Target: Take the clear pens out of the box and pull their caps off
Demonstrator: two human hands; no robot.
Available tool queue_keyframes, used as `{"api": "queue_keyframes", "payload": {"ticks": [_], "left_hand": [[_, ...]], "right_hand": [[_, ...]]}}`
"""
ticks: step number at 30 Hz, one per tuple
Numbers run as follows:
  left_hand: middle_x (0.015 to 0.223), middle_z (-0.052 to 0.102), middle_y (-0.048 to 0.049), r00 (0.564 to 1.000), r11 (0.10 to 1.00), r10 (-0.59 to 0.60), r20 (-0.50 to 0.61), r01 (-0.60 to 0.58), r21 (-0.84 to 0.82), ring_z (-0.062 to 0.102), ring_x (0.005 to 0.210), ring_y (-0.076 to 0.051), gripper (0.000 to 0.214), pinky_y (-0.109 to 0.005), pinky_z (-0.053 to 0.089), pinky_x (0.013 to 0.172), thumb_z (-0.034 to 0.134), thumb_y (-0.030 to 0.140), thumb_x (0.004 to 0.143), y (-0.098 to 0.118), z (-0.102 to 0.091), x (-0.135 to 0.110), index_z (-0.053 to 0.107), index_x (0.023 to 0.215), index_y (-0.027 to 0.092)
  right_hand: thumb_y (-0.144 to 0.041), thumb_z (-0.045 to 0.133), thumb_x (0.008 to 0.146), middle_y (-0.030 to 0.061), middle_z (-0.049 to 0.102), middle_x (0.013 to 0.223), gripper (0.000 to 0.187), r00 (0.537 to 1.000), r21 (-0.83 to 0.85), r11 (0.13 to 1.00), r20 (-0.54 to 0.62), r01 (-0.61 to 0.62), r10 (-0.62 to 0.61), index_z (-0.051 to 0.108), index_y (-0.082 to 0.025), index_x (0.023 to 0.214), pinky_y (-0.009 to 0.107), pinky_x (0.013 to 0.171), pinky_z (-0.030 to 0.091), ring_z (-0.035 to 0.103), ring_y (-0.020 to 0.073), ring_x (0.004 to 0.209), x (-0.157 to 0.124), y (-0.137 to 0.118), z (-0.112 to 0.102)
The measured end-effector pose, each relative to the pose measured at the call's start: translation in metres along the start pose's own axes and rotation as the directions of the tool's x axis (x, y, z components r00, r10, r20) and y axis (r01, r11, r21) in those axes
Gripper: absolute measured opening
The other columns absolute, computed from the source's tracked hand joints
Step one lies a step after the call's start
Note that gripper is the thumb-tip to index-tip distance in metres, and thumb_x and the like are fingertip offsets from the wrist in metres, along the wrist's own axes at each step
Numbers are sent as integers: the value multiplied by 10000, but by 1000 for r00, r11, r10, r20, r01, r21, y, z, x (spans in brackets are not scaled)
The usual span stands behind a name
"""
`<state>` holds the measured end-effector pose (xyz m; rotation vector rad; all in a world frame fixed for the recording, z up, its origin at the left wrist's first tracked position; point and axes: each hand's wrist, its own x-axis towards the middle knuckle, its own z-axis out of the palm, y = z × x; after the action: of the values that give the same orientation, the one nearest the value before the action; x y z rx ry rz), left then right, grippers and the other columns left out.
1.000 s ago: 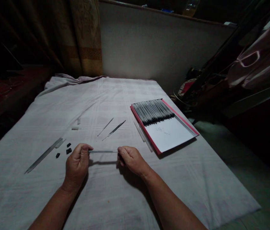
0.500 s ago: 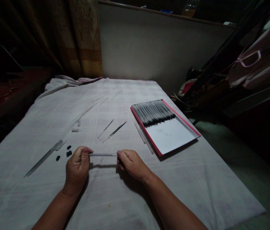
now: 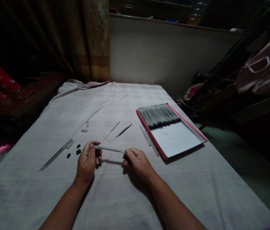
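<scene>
A slim clear pen barrel (image 3: pixel 111 149) spans between my two hands above the cloth. My left hand (image 3: pixel 86 161) pinches its left end between thumb and fingers. At the other end, my right hand (image 3: pixel 138 162) is closed around it, hiding the tip. Just left of my left hand lie several small black caps (image 3: pixel 78 151). Beyond my hands rest thin pen refills (image 3: pixel 122 132), with another refill (image 3: pixel 112 129) beside them. To the right, a shallow red-edged box (image 3: pixel 180 137) holds a row of clear pens with black caps (image 3: pixel 159 115).
Long grey-clear sticks (image 3: pixel 56 155) lie at the left. Short clear pieces (image 3: pixel 85 130) sit farther back. Clear tubes (image 3: pixel 146 135) lie along the box's left side. The table has a pale checked cloth (image 3: pixel 125 198). A wall (image 3: pixel 149 51) and a curtain (image 3: pixel 96 41) stand behind.
The view has shifted, so things appear farther right. The barrel has gone from level to slightly tilted, its left end higher. Both hands still hold it.
</scene>
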<state>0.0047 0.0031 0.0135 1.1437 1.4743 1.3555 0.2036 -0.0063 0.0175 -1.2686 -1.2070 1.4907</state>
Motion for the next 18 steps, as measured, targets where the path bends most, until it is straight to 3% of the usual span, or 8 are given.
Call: {"api": "queue_keyframes", "payload": {"ticks": [4, 7, 9, 12, 15, 17, 18], "left_hand": [[729, 578, 40, 1000, 997, -19, -24, 17, -80, 512, 454, -90, 531, -183, 370, 322, 597, 693, 812, 2, -2, 6, 571, 1043, 216], [729, 569, 51, 999, 995, -52, -13, 50, -86, 479, 442, -78, 498, -180, 361, 325, 645, 634, 786, 1, -2, 8, 577, 1051, 217], [724, 568, 50, 997, 994, -72, 8, 72, -83, 488, 459, -79, 488, -179, 371, 347, 669, 612, 768, 0, -1, 8, 590, 1035, 210], [700, 572, 45, 995, 993, -84, 54, 88, -73, 516, 487, -88, 494, -186, 391, 389, 693, 607, 741, -1, 2, 7, 610, 1004, 198], [673, 574, 39, 993, 997, -68, 94, 72, -40, 535, 496, -99, 494, -207, 416, 428, 689, 619, 736, -2, 2, 6, 632, 973, 189], [659, 578, 35, 993, 999, -50, 110, 51, -5, 546, 501, -107, 482, -221, 435, 452, 682, 622, 740, -2, 2, 6, 643, 947, 188], [655, 582, 32, 992, 999, -41, 116, 39, 14, 552, 506, -111, 475, -228, 446, 466, 677, 623, 743, -2, 2, 6, 648, 935, 189]], "right_hand": [[-593, 685, 754, -1, 616, 576, 420, 992, 85, 996, -128, 28, -17, 661, -177, 703, 217, 434, 359, 454, 94, 454, 0, -6, -1], [-511, 706, 741, 24, 669, 633, 334, 951, -11, 992, -283, 129, -126, 732, -178, 722, 244, 496, 436, 533, 125, 525, 3, -15, -13], [-478, 716, 726, 46, 723, 700, 306, 888, -137, 970, -393, 202, -240, 783, -184, 782, 287, 593, 508, 619, 168, 624, 11, -23, -33], [-482, 717, 705, 81, 784, 832, 346, 731, -318, 912, -553, 258, -399, 813, -182, 846, 357, 750, 559, 702, 237, 797, 33, -37, -81], [-440, 671, 733, 103, 808, 918, 354, 605, -453, 886, -681, 94, -413, 826, -161, 886, 381, 851, 555, 731, 286, 916, 59, -48, -135], [-390, 627, 780, 107, 810, 991, 343, 560, -547, 827, -727, -126, -396, 833, -159, 928, 350, 872, 546, 730, 289, 994, 72, -51, -163], [-380, 607, 805, 98, 810, 1020, 343, 563, -582, 782, -732, -222, -385, 835, -173, 956, 332, 862, 545, 730, 280, 1006, 76, -51, -173]]}}
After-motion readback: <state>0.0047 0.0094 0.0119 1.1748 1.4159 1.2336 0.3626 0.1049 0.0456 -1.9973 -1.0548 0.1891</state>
